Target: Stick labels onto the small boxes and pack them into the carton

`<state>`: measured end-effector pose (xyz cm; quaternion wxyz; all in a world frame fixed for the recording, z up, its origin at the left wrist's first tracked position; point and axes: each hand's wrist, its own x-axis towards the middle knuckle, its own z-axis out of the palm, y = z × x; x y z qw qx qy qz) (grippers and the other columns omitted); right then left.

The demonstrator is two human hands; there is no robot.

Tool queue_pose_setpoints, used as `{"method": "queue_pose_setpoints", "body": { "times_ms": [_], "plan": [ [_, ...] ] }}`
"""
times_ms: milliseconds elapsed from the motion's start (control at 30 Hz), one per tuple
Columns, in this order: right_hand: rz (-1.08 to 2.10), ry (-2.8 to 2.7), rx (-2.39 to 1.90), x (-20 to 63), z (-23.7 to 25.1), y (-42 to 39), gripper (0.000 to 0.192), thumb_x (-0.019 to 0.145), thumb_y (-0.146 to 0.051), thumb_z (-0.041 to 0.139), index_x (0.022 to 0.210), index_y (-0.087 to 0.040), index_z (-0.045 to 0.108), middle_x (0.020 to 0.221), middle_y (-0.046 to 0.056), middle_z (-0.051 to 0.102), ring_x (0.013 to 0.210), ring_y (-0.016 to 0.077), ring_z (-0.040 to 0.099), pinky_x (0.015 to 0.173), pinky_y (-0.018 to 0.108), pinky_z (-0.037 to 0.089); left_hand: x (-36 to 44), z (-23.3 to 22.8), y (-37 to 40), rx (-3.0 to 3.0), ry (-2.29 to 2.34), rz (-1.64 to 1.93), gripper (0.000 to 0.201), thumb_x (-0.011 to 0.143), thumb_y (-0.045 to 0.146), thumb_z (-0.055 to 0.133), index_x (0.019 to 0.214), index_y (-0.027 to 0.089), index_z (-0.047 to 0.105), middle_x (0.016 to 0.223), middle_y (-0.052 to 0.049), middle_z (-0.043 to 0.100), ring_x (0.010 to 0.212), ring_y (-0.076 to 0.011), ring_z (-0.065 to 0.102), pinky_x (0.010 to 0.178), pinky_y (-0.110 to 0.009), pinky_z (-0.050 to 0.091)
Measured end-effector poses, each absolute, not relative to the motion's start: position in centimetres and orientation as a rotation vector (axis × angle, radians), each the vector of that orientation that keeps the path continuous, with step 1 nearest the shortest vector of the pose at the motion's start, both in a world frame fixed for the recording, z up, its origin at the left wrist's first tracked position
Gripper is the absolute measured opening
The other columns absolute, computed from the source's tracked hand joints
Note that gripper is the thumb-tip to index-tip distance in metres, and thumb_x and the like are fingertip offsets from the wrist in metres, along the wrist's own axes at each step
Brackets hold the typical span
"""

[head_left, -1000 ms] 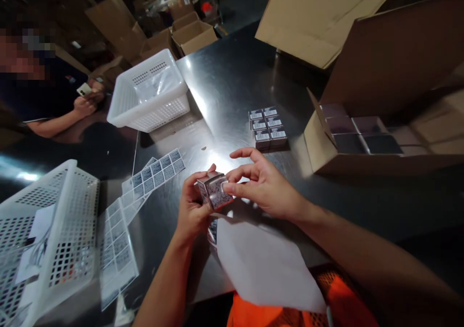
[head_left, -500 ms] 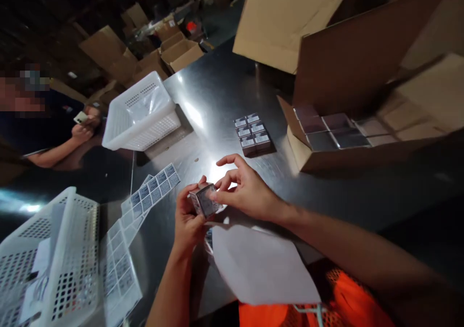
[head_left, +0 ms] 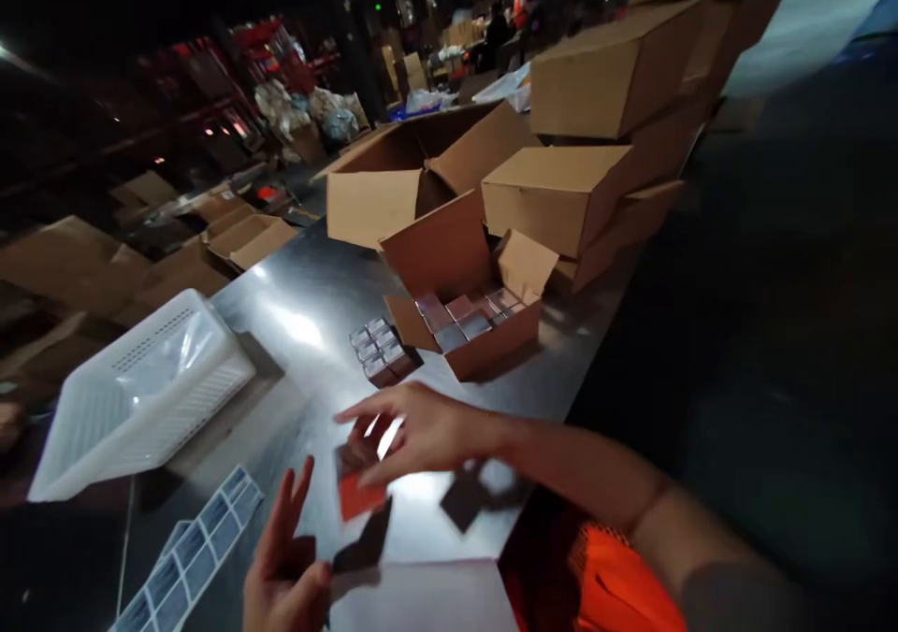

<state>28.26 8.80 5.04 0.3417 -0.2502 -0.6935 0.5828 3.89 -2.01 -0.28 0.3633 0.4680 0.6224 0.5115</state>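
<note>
Your right hand (head_left: 413,431) hovers over the middle of the steel tabletop (head_left: 309,305), fingers spread and loosely curled; a small box (head_left: 354,482) with an orange-red face sits just under its fingertips, too blurred to tell whether you grip it or only touch it. Your left hand (head_left: 284,571), at the near edge, has its fingers splayed upward and its thumb and palm pinched on a dark flap-like piece that cannot be made out.

Judging from the layout, the work looks partway through. A block of labelled small boxes (head_left: 379,351) stands finished beyond your right hand, just left of the open carton (head_left: 467,319), which holds a layer of similar boxes. A label sheet (head_left: 189,553) lies at the near left with stickers on it, and a white backing sheet (head_left: 427,599) lies nearest you. A white basket (head_left: 140,394) sits at left.
</note>
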Motion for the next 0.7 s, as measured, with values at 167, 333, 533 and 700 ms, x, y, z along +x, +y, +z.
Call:
{"method": "queue_pose_setpoints", "body": {
  "times_ms": [167,333,533,700],
  "plan": [
    [0.295,-1.571,-0.995,37.8,6.4,13.5,0.043,0.073,-0.009,0.071,0.114,-0.021,0.072,0.108,0.006,0.061,0.093,0.0184,0.065,0.085,0.033,0.059,3.5,-0.3,-2.1,1.238,1.783,1.301,0.064,0.068,0.052,0.080,0.127,0.029,0.068,0.099,-0.005,0.076,0.041,-0.0053,0.038,0.037,-0.020,0.036],
    [0.088,-1.976,-1.189,40.3,6.0,19.0,0.042,0.071,-0.007,0.068,0.111,-0.018,0.074,0.100,0.008,0.060,0.092,0.0221,0.064,0.090,0.038,0.056,3.5,-0.4,-1.9,1.190,1.875,1.218,0.078,0.068,0.064,0.074,0.133,0.022,0.065,0.042,0.010,0.032,0.034,-0.0085,0.030,0.037,-0.020,0.025],
    [0.218,-2.315,-1.273,39.9,7.2,21.3,0.040,0.072,-0.015,0.072,0.112,-0.019,0.073,0.105,0.007,0.071,0.097,0.0245,0.067,0.089,0.035,0.054,2.7,-0.6,-1.5,1.234,1.893,1.265,0.069,0.072,0.061,0.070,0.127,0.019,0.068,0.043,0.010,0.030,0.036,-0.0086,0.029,0.038,-0.022,0.023],
    [0.167,-2.524,-1.203,40.6,6.6,23.8,0.019,0.085,-0.021,0.064,0.095,-0.019,0.080,0.094,0.010,0.078,0.087,0.0249,0.072,0.079,0.035,0.055,1.8,-0.8,-0.8,1.265,1.856,1.311,0.060,0.081,0.057,0.064,0.125,0.017,0.068,0.042,0.010,0.034,0.037,-0.0087,0.029,0.041,-0.022,0.023]
  ]
}}
